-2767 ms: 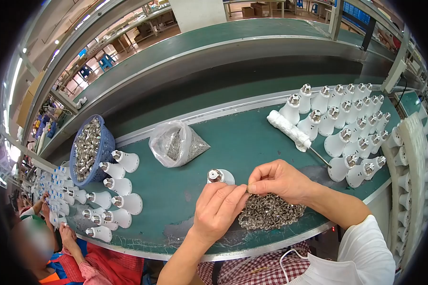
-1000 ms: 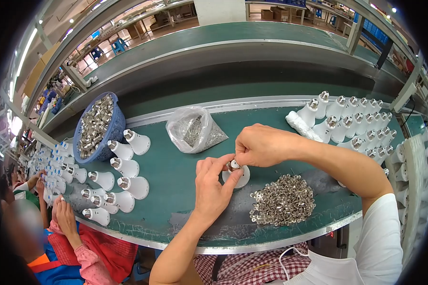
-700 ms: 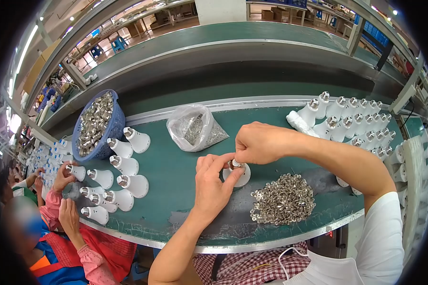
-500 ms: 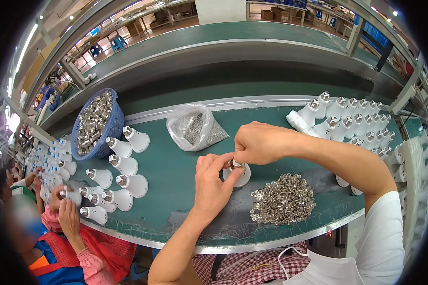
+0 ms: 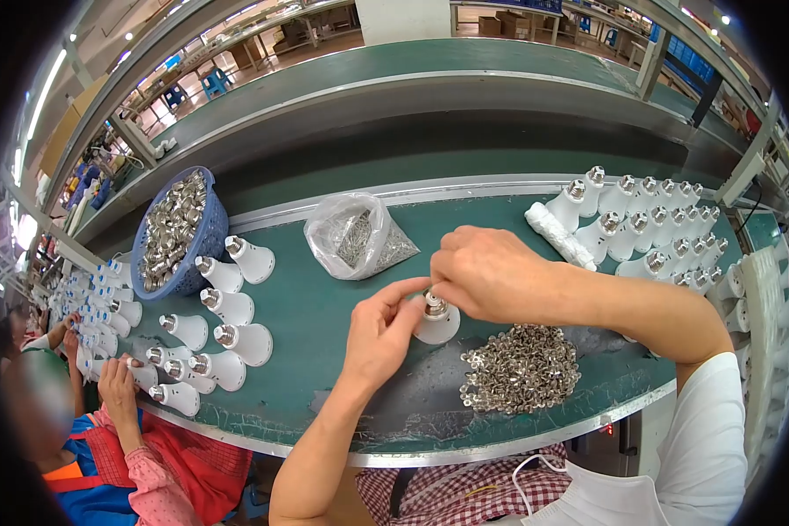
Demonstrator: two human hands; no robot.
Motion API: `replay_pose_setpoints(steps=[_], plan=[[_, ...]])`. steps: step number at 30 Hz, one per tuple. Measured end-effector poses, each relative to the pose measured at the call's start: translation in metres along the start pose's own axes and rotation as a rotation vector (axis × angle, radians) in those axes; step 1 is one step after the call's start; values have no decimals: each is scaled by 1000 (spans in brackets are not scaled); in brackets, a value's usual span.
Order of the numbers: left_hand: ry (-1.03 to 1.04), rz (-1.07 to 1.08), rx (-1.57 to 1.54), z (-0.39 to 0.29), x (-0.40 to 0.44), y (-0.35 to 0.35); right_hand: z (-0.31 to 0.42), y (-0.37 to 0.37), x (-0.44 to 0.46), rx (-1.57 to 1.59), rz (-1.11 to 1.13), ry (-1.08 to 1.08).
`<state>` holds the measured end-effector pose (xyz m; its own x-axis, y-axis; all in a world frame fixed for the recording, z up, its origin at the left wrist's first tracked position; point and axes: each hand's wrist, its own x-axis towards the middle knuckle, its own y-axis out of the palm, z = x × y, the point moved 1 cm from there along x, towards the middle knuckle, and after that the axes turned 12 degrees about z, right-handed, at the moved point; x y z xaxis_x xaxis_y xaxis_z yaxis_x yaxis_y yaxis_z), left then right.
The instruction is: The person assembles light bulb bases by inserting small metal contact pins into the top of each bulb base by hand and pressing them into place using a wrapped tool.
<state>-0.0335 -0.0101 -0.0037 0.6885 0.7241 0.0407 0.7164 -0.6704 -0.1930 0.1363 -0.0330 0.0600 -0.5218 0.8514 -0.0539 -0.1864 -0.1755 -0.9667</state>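
Light bulb (image 5: pixel 438 328) stood straight up between left hand (image 5: pixel 379 335), thumb and finger apart, and right hand (image 5: pixel 504 273), grip hidden.

20+ bulbs (image 5: pixel 437 328), 1 bskt (image 5: pixel 209 250), 1 bag (image 5: pixel 327 253), 1 pcs-pile (image 5: pixel 522 370)

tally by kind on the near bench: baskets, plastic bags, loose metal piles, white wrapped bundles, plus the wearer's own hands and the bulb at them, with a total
Blue basket: 1
Plastic bag: 1
Metal pile: 1
White bundle: 1
Wearer's hands, left hand and right hand: 2
Bulb at them: 1
Total: 7
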Motion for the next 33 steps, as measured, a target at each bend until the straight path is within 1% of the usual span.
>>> replay_pose_setpoints(steps=[2, 3, 5, 6, 8, 9, 11, 12, 14, 15, 16, 17, 18, 19, 20, 21, 22, 24, 26, 28, 30, 31, 33], plan=[[-151, 25, -213, -12, 5, 0, -5, -4, -9, 164, -155, 71], [-187, 67, -217, -15, 8, -1, -6, -5, -13, 165, -154, 67], [-228, 85, -235, -11, 14, 1, -13, -7, -24, 302, -188, 112], [-265, 105, -255, -10, 17, 3, -17, -6, -30, 302, -191, 112], [-271, 128, -279, -9, 19, 0, -25, 1, -41, 403, -224, 151], [-278, 148, -304, -9, 19, -1, -27, 1, -46, 406, -225, 153], [-293, 147, -287, -10, 20, 0, -32, 3, -55, 488, -192, 271], [-304, 144, -272, -11, 19, 1, -33, 4, -59, 495, -192, 272], [-326, 144, -266, -17, 19, 0, -37, 4, -65, 557, -198, 357], [-342, 144, -265, -21, 19, -1, -42, 5, -69, 556, -207, 352], [-336, 141, -258, -24, 17, -2, -50, 9, -75, 445, -260, 348], [-322, 85, -269, -26, 13, -3, -59, 13, -81, 335, -312, 344], [-310, 30, -280, -27, 8, -5, -69, 21, -87, 335, -319, 342], [-312, 31, -275, -27, 2, -6, -78, 30, -95, 116, -396, 403], [-249, -62, -183, -26, -6, -8, -84, 40, -104, -103, -465, 465], [-183, -151, -92, -24, -15, -7, -90, 47, -112, -137, -386, 525], [-189, -143, -92, -16, -23, 0, -92, 52, -115, -132, -383, 533], [70, 34, 388, 0, -33, 21, -93, 61, -121, -236, -249, 606], [179, 98, 592, 6, -33, 37, -92, 62, -120, -281, -245, 600], [167, 131, 645, 11, -30, 42, -86, 62, -118, -328, -244, 595], [168, 151, 732, 15, -26, 45, -78, 63, -120, -286, -129, 708], [168, 152, 728, 18, -26, 46, -77, 63, -122, -288, -126, 710], [187, 174, 776, 21, -26, 46, -77, 65, -124, -155, -136, 766]])
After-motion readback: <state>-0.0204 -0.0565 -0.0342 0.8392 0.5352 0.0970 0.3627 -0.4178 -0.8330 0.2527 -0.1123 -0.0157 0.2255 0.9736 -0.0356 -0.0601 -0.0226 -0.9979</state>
